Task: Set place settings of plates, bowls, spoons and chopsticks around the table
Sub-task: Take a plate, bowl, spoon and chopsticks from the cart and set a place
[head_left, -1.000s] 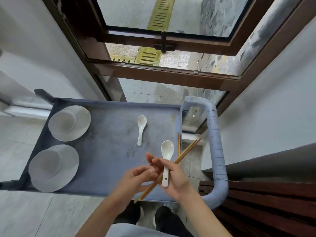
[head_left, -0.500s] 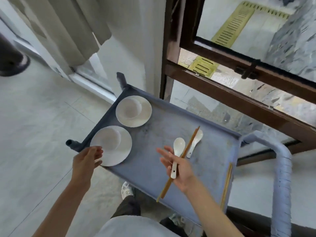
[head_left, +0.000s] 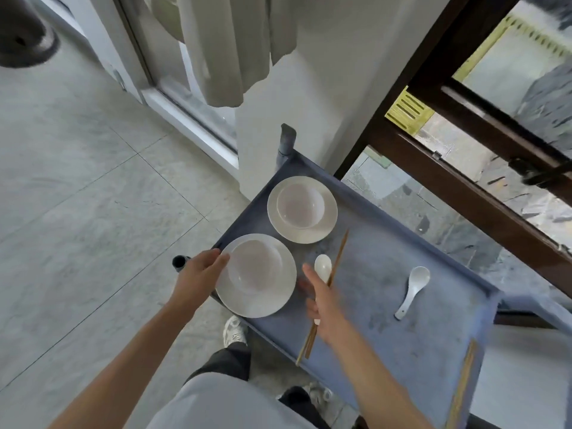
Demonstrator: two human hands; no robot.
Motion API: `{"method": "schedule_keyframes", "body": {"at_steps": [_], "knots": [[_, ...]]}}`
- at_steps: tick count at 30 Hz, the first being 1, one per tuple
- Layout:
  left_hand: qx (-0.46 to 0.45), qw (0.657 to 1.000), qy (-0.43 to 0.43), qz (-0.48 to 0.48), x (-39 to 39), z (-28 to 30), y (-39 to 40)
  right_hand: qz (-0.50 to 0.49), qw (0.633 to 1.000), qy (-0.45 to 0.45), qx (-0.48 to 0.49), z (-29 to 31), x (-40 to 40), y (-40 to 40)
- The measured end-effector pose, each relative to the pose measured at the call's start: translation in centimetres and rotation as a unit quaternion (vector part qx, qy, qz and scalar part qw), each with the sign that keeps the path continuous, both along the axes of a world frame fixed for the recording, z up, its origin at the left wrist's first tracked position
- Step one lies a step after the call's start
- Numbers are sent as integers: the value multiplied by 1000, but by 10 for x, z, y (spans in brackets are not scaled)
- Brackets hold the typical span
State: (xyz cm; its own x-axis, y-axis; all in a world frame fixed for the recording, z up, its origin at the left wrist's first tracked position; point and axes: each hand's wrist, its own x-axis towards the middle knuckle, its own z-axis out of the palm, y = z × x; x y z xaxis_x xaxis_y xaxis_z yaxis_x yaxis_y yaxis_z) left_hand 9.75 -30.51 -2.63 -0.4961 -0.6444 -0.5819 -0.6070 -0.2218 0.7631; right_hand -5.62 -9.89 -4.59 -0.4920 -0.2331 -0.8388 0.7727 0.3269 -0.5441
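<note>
1. Your right hand (head_left: 322, 300) grasps a white spoon (head_left: 322, 270) together with a pair of wooden chopsticks (head_left: 325, 297); the spoon's bowl shows above the fingers, and the sticks run from below the hand, past the near edge of the blue cart tray (head_left: 402, 345), up toward the far plate.
2. Your left hand (head_left: 198, 275) is at the left rim of the near plate (head_left: 235, 301), thumb lying on the rim; whether the fingers curl under it cannot be told.
3. Near plate: white, carrying a white bowl (head_left: 255, 266), at the tray's near left corner, part of it overhanging the tray's edge.
4. Second spoon (head_left: 413, 291): lies loose on the tray, to the right of your right hand, bowl end away from you.
5. Second pair of chopsticks (head_left: 462, 388): lies along the tray's right rim.
6. Far plate (head_left: 328, 224): white, with its own bowl (head_left: 300, 205), at the tray's far left corner, just beyond the near plate.
7. Beyond the tray: a white wall (head_left: 309, 88), a pale curtain (head_left: 229, 48) and a dark wooden window frame (head_left: 464, 184).
</note>
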Motion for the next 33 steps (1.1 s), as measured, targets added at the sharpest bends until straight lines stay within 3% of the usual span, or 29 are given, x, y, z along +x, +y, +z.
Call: {"method": "schedule_keyframes", "body": {"at_steps": [4, 11, 15, 33], "knots": [[-15, 1000, -17, -16, -6, -9, -6, 26, 999, 12, 21, -1, 5, -13], [64, 998, -3, 10, -8, -12, -9, 44, 997, 28, 56, -7, 4, -17], [79, 997, 5, 1, -2, -13, 2, 50, 997, 41, 32, -7, 1, -10], [79, 987, 60, 127, 22, 31, 115, 135, 988, 71, -35, 25, -11, 70]]}}
